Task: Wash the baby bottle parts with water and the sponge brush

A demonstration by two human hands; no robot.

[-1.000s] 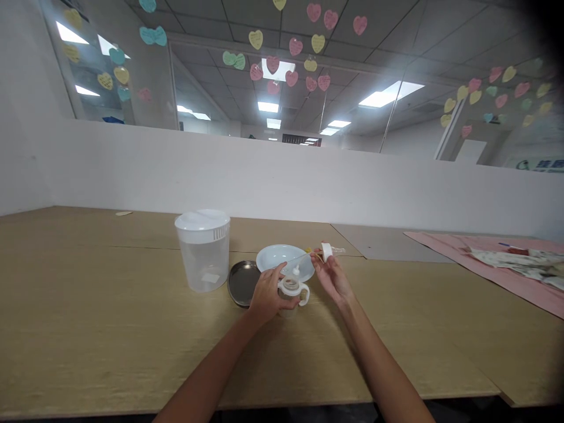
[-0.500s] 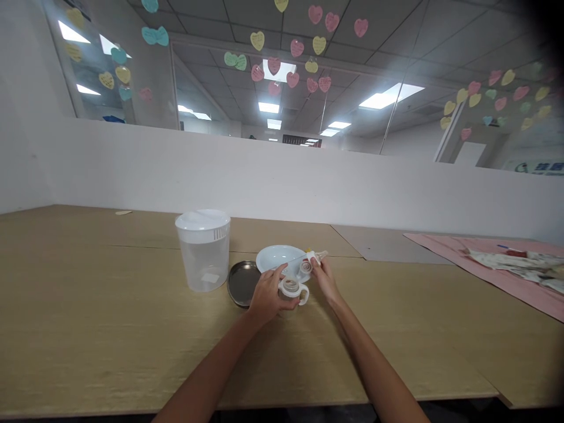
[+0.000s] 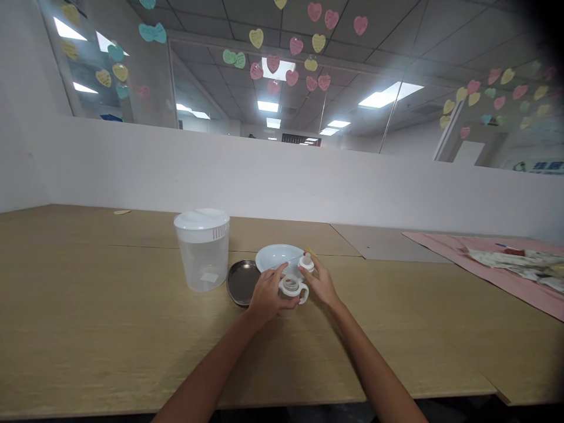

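A tapered, translucent plastic bucket (image 3: 202, 258) under a smooth white lid, a pale rectangle low inside or on its wall, stands beside a dark, shiny metal tray (image 3: 241, 283). The left hand (image 3: 264, 298) curls around a clear, white-handled bottle (image 3: 291, 292), axis upright, open mouth up, before a glossy pale-blue bowl (image 3: 273, 256). Beyond it, the right hand (image 3: 322, 283) pinches a white ring cap (image 3: 306, 264), teat pointing up.

Tabletop (image 3: 110, 335) before me: tub (image 3: 203, 255) left, tray (image 3: 239, 283) just right of it, bowl (image 3: 269, 256) behind-right of tray. Bottle (image 3: 289, 291) before bowl, in my left hand (image 3: 268, 295); cap (image 3: 306, 266) behind-right of bottle, in my right hand (image 3: 322, 283). Cloth (image 3: 456, 249) far right.
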